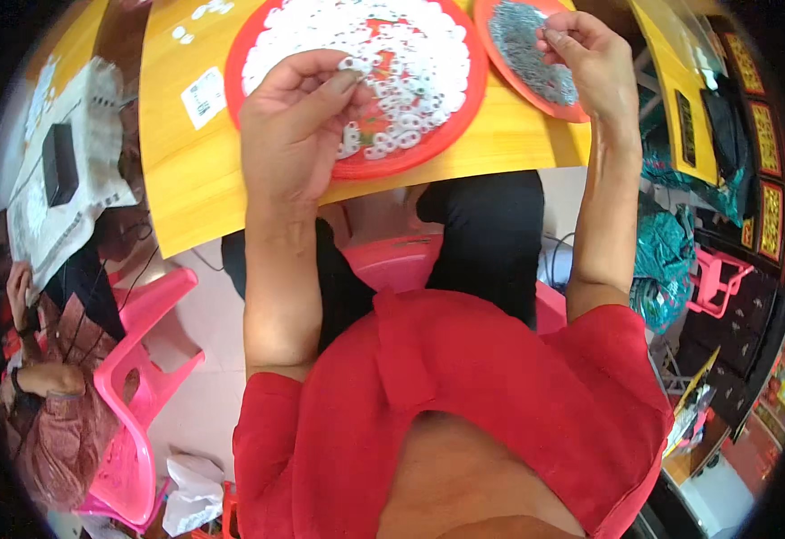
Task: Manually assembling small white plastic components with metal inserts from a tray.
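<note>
My left hand (298,130) is closed, its thumb and fingers pinching a small white plastic piece with round holes (353,65). It hovers over the near left part of a round red tray (392,165), which is spread with many similar white pieces (442,58). To the right, my right hand (597,67) is held over a smaller orange-red tray (516,88) heaped with thin grey metal pieces (518,45), which look like screws or nails. Its thumb and forefinger are pressed together; whatever sits between them is too small to make out.
Both trays stand on a yellow table (186,189), beside a white label (203,97) and a few loose white discs (182,35). At left, a person (60,413) sits on a pink chair (127,449) near a black box (60,163). Teal bags (662,260) lie at right.
</note>
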Demonstrator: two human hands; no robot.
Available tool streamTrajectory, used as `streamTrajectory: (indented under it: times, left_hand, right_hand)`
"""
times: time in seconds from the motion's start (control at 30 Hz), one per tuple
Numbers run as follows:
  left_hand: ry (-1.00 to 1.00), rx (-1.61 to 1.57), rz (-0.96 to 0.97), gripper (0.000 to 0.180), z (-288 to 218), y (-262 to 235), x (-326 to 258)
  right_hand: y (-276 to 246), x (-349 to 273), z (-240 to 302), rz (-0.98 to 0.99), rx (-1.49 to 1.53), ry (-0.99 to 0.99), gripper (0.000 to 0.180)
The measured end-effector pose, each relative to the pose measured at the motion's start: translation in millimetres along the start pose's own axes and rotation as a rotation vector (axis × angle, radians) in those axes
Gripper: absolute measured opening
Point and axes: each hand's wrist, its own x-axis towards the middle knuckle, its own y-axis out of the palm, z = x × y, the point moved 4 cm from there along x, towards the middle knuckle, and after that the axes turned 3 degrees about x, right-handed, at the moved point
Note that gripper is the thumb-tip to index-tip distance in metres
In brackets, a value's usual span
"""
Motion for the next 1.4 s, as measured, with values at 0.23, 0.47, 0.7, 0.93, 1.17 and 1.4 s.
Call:
streamTrajectory:
  times: [0.23, 0.47, 0.7, 0.93, 1.17, 1.4]
  left_hand:
    - [-0.031, 0.079, -0.025, 0.016, 8, 4, -1]
    - [-0.034, 0.083, -0.029, 0.016, 6, 3, -2]
    - [-0.045, 0.092, -0.049, 0.017, 6, -1, 0]
    - [-0.010, 0.104, -0.041, 0.016, 9, 10, -2]
    - [-0.003, 0.016, 0.000, 0.015, 9, 5, -2]
    - [0.036, 0.007, -0.011, 0.014, 0, 10, -3]
  right_hand:
    - [-24, -2, -20, -0.012, -0.203, 0.045, 0.009]
    - [-29, 2, -33, 0.046, 0.034, 0.100, 0.013]
    - [-29, -1, -24, -0.020, -0.157, 0.008, 0.012]
    - [-5, -13, 14, 0.187, 0.328, -0.011, 0.010]
    - [97, -32, 57, 0.401, 0.616, -0.030, 0.012]
    - [121, -36, 61, 0.344, 0.597, -0.031, 0.014]
